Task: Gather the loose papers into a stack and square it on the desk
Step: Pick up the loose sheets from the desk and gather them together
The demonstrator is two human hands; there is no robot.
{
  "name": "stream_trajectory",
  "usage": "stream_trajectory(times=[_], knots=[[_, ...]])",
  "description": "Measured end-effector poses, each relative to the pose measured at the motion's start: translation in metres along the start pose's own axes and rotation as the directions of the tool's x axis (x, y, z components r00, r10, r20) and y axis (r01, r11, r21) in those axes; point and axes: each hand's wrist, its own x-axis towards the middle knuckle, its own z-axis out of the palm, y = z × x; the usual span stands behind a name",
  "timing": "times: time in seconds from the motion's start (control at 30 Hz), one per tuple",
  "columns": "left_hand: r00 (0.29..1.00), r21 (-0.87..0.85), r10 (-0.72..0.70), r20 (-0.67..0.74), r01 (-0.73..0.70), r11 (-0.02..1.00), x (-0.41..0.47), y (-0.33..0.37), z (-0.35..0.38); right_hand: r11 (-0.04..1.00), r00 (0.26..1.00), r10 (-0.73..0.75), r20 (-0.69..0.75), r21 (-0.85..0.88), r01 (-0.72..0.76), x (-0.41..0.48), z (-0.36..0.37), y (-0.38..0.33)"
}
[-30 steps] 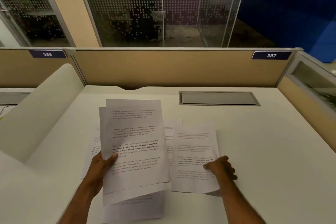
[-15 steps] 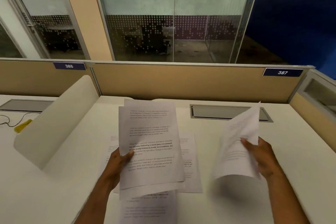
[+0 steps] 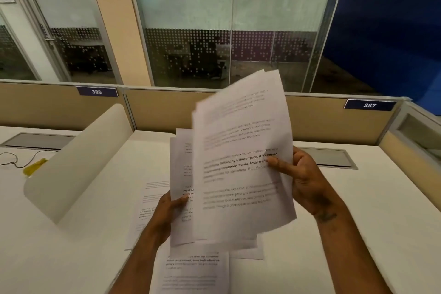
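Sheets [image 3: 241, 174] held up: thin white paper, matt, black print, flexing; loose pages [image 3: 191, 270] lying flat: same paper; desk [image 3: 358, 222]: white laminate look, smooth, low sheen; curved side divider [image 3: 78, 162]: off-white, smooth, matt, plastic-like; rear partition [image 3: 167, 110]: beige, flat matt finish, pale metal-looking top trim; cable hatch [image 3: 331, 157]: grey brushed-metal look; number plates [image 3: 369, 105]: dark blue, slight gloss; wall [image 3: 191, 19] behind: glass, frosted band plus dot pattern, reflective
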Motion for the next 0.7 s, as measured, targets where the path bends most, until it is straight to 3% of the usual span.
stream_trajectory(times=[0.13, 0.27, 0.43, 0.53, 0.7], knots=[[0.999, 0.007, 0.048, 0.007, -0.048, 0.999, -0.004, 0.004, 0.005, 0.987, 0.974, 0.141, -0.179, -0.051, -0.152, 0.011, -0.002, 0.046], [0.999, -0.043, 0.036, 0.01, -0.036, 0.998, -0.008, 0.008, 0.006, 0.958, 0.926, 0.185, -0.329, -0.151, -0.245, 0.017, -0.004, 0.092], [1.0, -0.051, 0.013, -0.024, -0.014, 0.999, -0.015, 0.014, 0.007, 0.95, 0.928, 0.218, -0.303, -0.153, -0.273, 0.023, 0.004, 0.118], [1.0, -0.12, -0.024, -0.018, 0.022, 0.993, -0.021, 0.019, 0.005, 0.937, 0.951, 0.176, -0.256, -0.253, -0.242, 0.029, 0.019, 0.122], [0.997, 0.066, 0.077, 0.001, -0.077, 0.995, -0.033, 0.019, 0.0, 0.939, 0.969, 0.177, -0.171, -0.266, -0.219, 0.032, 0.04, 0.136]])
